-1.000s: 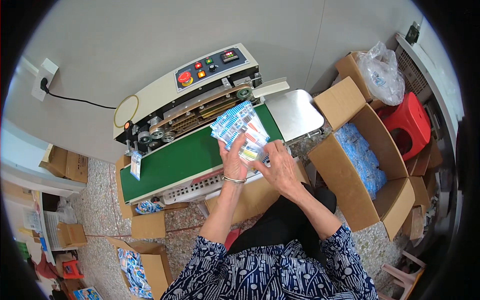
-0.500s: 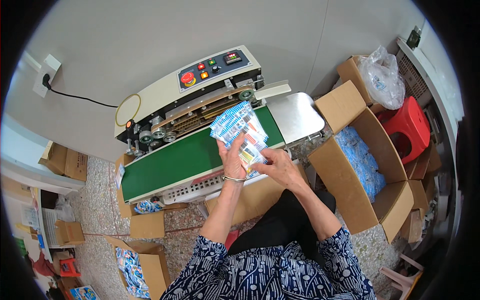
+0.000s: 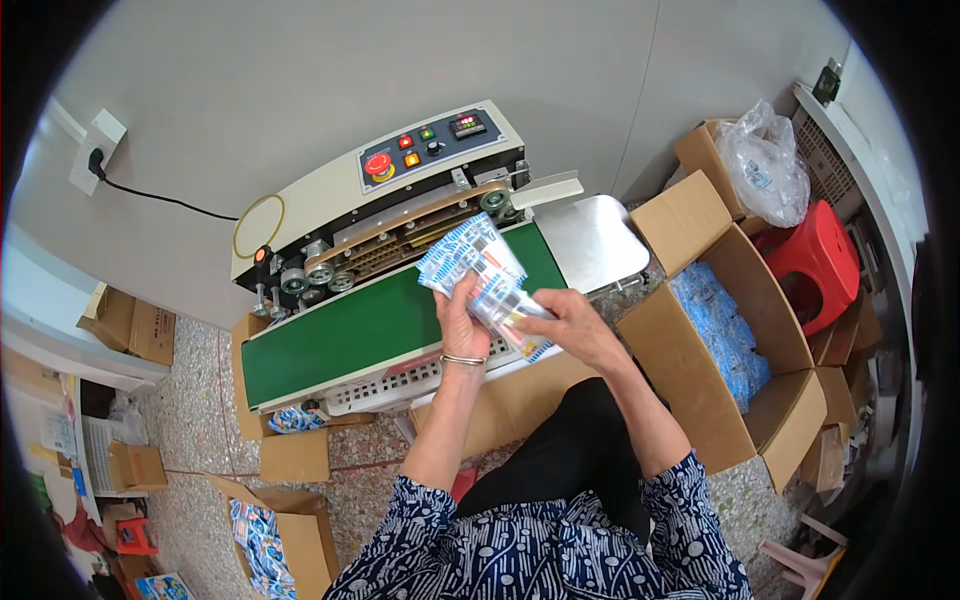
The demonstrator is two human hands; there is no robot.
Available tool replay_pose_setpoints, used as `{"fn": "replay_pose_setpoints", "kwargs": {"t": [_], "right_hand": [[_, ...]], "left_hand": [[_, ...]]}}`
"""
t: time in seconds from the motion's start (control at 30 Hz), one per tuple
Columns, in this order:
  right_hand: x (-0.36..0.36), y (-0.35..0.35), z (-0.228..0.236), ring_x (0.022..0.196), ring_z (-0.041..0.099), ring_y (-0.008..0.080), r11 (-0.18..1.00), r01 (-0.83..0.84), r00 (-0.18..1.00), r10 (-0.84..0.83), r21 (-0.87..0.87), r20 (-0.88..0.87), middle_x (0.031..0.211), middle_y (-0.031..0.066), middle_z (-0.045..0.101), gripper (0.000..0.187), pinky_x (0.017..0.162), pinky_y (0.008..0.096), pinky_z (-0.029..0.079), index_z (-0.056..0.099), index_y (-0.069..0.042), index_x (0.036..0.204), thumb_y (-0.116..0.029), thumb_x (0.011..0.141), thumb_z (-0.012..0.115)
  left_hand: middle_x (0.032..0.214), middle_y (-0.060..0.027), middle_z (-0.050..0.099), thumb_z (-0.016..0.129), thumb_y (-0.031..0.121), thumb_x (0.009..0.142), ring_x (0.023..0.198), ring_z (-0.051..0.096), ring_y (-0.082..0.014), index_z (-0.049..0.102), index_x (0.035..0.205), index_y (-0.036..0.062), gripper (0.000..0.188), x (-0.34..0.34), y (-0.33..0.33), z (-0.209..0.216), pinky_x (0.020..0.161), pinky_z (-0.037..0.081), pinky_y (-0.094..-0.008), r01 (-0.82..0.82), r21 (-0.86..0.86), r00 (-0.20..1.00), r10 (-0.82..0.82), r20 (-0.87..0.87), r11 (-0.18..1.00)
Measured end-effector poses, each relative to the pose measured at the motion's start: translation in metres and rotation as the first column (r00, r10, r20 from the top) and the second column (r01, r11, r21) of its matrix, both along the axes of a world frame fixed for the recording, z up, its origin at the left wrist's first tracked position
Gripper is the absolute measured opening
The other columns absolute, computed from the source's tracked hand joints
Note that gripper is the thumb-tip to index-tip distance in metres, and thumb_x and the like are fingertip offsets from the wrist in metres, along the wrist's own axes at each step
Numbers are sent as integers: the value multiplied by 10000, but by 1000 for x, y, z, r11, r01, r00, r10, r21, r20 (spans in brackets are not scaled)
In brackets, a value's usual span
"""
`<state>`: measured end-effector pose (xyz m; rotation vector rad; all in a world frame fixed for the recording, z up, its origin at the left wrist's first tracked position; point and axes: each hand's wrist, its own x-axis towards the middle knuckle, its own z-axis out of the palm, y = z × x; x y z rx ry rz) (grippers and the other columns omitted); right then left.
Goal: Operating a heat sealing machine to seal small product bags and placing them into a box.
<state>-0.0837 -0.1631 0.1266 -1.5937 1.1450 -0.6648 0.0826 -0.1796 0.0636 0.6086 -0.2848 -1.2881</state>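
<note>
A fanned stack of small flat plastic packets [image 3: 490, 262], printed blue and white, is held over the green conveyor belt. My left hand [image 3: 464, 325] grips the stack from the left, its thumb lying across the front. At the lower right of the stack, my right hand [image 3: 575, 328] pinches a packet's edge between thumb and fingers. Behind the packets stands a band sealing machine [image 3: 310, 215] with rollers, a red stop button and lit switches. Its green belt [image 3: 360, 325] runs below the rollers.
To the right, an open cardboard box [image 3: 690, 395] holds many blue packets. A metal plate [image 3: 600, 240] extends from the belt's right end. Beyond the box are a red plastic stool [image 3: 825, 265] and a clear plastic bag [image 3: 765, 165]. Another box [image 3: 300, 540] with packets stands lower left.
The packets' lower end has swung slightly rightward and a packet there now juts out more. My right hand has moved a little right and up with it.
</note>
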Motion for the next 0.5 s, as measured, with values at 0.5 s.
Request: {"fn": "replay_pose_setpoints", "kwargs": {"t": [0.5], "right_hand": [[-26, -106, -52, 729, 625, 117, 931, 199, 797, -336, 307, 502, 870, 76, 653, 221, 652, 263, 514, 595, 17, 998, -96, 816, 648]], "left_hand": [[1144, -79, 560, 545, -45, 828, 1039, 566, -207, 434, 1229, 63, 429, 24, 82, -2, 888, 495, -345, 127, 156, 990, -134, 39, 980]]}}
